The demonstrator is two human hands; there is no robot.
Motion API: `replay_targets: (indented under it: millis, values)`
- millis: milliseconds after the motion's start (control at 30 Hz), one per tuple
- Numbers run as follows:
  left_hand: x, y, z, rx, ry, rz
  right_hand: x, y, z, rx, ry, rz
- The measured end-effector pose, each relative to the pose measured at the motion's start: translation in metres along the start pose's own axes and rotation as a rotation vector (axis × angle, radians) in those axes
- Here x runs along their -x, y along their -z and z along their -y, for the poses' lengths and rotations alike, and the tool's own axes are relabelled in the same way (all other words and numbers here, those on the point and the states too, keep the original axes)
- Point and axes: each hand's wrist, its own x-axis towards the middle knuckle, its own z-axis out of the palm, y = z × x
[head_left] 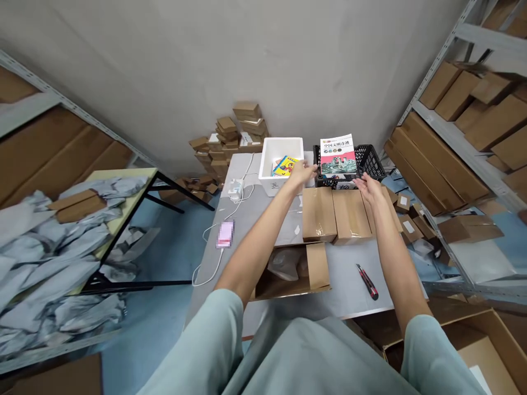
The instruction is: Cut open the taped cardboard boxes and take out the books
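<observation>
My left hand (302, 174) reaches out between the white foam box (269, 185) and the black crate (373, 159), its fingers apart near the crate's left front corner. At the crate's front edge is my right hand (369, 187), palm turned up and fingers spread. A book with a red and white cover (338, 156) rests in the top of the crate, between my two hands. Inside the foam box lies a yellow and blue book (285, 166). Two taped cardboard boxes (319, 214) stand just in front of the crate.
An open carton (319, 266) with clear plastic inside sits at the near table edge. A red and black cutter (367, 282) lies to its right. At the left are a phone (225, 234) and white cables. Shelves of cartons (473, 101) rise on the right.
</observation>
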Motion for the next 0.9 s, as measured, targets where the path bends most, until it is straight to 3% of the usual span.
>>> replay_targets:
  millis: [67,100,167,267,333,367,433,533,600,700,800,900]
  values:
    - [0.014,0.038,0.007,-0.057,-0.153,0.009,0.006,0.027,-0.019,0.040,-0.044,0.018]
    - [0.025,0.068,0.017,-0.108,-0.236,0.012,0.016,0.046,-0.037,0.063,-0.069,0.045]
    - [0.056,0.142,0.050,-0.235,-0.323,-0.089,0.045,0.087,-0.081,0.138,-0.112,0.097]
    - [0.114,0.254,0.123,-0.277,-0.190,-0.384,0.100,0.139,-0.156,0.229,-0.247,0.085]
    - [0.159,0.305,0.177,-0.247,0.020,-0.595,0.136,0.159,-0.201,0.281,-0.348,0.110]
    - [0.181,0.319,0.204,-0.254,0.174,-0.630,0.152,0.164,-0.220,0.307,-0.391,0.133]
    - [0.220,0.326,0.249,-0.236,0.432,-0.563,0.179,0.165,-0.251,0.352,-0.455,0.187]
    - [0.255,0.303,0.294,-0.130,0.582,-0.312,0.208,0.151,-0.278,0.368,-0.530,0.264]
    - [0.267,0.284,0.307,-0.031,0.562,-0.163,0.222,0.141,-0.283,0.356,-0.551,0.308]
    - [0.286,0.274,0.306,0.049,0.484,-0.081,0.243,0.131,-0.276,0.359,-0.508,0.354]
    - [0.321,0.294,0.297,0.062,0.434,-0.134,0.269,0.120,-0.263,0.424,-0.455,0.375]
    - [0.373,0.338,0.297,0.103,0.417,-0.283,0.306,0.090,-0.262,0.546,-0.412,0.429]
